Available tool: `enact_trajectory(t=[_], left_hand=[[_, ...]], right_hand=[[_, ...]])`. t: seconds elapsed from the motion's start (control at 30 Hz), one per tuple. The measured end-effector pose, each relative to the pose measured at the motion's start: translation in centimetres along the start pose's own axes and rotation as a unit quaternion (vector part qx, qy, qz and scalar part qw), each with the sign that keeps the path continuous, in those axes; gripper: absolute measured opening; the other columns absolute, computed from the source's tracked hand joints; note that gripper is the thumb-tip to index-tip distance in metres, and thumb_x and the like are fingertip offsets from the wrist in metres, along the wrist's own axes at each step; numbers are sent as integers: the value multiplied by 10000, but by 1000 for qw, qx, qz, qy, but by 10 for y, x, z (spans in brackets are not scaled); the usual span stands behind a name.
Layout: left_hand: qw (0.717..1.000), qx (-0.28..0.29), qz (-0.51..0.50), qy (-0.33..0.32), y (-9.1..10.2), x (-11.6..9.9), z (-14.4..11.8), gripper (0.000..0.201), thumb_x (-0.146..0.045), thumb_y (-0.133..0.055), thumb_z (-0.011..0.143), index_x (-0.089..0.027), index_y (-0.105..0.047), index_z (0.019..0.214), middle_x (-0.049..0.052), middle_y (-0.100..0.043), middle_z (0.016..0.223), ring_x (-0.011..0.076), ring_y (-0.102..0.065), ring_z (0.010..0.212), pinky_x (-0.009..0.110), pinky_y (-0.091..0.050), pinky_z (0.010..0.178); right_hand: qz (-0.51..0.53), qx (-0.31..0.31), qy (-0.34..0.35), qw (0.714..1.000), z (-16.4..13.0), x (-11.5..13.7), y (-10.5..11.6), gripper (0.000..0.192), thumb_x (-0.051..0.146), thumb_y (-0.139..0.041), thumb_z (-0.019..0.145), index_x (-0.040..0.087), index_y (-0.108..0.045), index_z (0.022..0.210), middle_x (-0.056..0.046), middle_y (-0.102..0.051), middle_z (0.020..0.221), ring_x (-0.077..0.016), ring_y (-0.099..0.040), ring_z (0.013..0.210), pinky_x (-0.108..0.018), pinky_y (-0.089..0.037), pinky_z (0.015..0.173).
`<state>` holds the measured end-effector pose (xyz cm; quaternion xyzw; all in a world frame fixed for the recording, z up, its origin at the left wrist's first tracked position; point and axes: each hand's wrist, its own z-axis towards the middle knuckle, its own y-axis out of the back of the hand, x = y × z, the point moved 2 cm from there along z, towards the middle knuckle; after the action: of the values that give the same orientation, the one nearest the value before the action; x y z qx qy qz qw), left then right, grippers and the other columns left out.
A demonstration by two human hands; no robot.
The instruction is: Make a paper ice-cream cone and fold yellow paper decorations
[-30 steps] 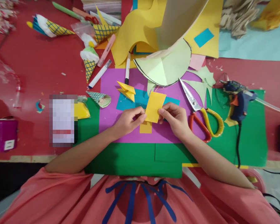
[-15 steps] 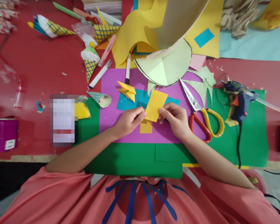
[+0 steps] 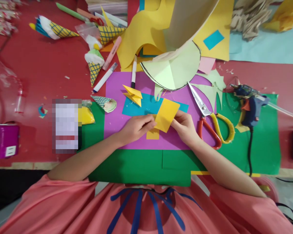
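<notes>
Yellow paper rectangle (image 3: 166, 114) sits pinched between both hands, lifted just above the purple sheet (image 3: 117, 120). The left hand (image 3: 136, 127) grips its lower left corner between thumb and fingertips; the right hand (image 3: 185, 127) pinches the lower right edge, fingers curled beneath. Compared with a second ago, the rectangle has rotated clockwise and shifted slightly toward the right hand, its far corner now pointing at the scissors (image 3: 211, 120) lying just beyond that hand. This suggests the piece is being turned for alignment, not yet folded or set down. A smaller yellow piece (image 3: 152, 134) lies flat under the hands on the purple sheet. Just beyond the left hand rest a teal strip (image 3: 136, 109) and a folded yellow shape (image 3: 133, 94). A glue gun (image 3: 249, 105) lies well right of the right hand.
</notes>
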<state>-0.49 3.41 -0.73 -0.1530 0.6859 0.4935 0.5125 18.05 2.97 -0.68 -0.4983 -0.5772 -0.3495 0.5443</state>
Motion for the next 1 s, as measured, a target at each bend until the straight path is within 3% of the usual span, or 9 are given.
enact_trajectory(t=[0.13,0.3,0.43,0.57,0.63,0.7,0.8,0.9,1.0], left_hand=[[999,29,33,3,-4,2,1,453,-567,-401,944,-188,-534,734,-7,-599,659,120,-563,615,226,-391,573],[997,-19,-69,36,-6,4,-3,338,-518,-538,897,-193,-543,989,-25,-618,709,99,-571,596,197,-429,542],[992,-37,-122,15,-5,3,-5,661,-634,-643,771,-198,-481,1241,6,-659,840,109,-599,642,215,-497,597],[1000,3,-29,-4,-7,0,-7,818,-630,-697,710,-194,-450,1357,97,-692,1093,212,-676,881,310,-542,764],[1000,10,11,-15,-8,-3,-7,720,-531,-691,753,-184,-476,1345,121,-669,1198,254,-667,1012,357,-533,869],[1000,5,8,-8,-7,-5,-7,532,-431,-624,814,-172,-538,1270,115,-679,1187,243,-665,1036,342,-529,888],[998,-2,-40,55,-4,-2,-6,292,-377,-519,862,-153,-633,1010,65,-723,904,173,-675,787,260,-534,689],[990,-22,-76,114,0,2,-6,277,-389,-502,868,-148,-621,801,21,-661,662,123,-587,564,221,-445,493],[978,-34,-155,138,0,3,-5,315,-429,-511,885,-148,-641,826,31,-687,702,140,-649,611,236,-514,539]], right_hand=[[-131,44,8,990,-2,-2,-3,320,459,-661,817,164,-612,704,10,-571,627,-92,-475,556,-229,-363,508],[-259,15,59,964,-5,-3,-6,334,375,-523,887,160,-564,635,22,-497,546,-74,-384,503,-239,-280,488],[-322,-37,99,941,-8,-1,-8,348,298,-537,856,195,-421,544,39,-410,494,-74,-341,477,-249,-255,481],[-360,-11,138,923,-13,-1,-14,321,260,-524,832,210,-363,560,35,-413,512,-81,-333,487,-250,-264,494],[-363,9,143,921,-14,-2,-15,321,291,-522,843,211,-370,572,32,-419,519,-83,-334,486,-249,-264,494],[-348,15,141,927,-14,-2,-15,338,318,-529,858,210,-377,577,32,-421,527,-81,-344,488,-244,-264,492],[-302,3,120,946,-11,0,-12,370,320,-549,874,199,-391,562,39,-409,522,-71,-336,490,-240,-261,492],[-237,-18,56,970,-8,1,-7,379,367,-559,885,181,-471,567,38,-424,519,-71,-339,497,-239,-264,482],[-147,-27,5,989,-6,2,-3,332,407,-574,880,159,-594,661,10,-543,597,-88,-433,547,-232,-338,499]])
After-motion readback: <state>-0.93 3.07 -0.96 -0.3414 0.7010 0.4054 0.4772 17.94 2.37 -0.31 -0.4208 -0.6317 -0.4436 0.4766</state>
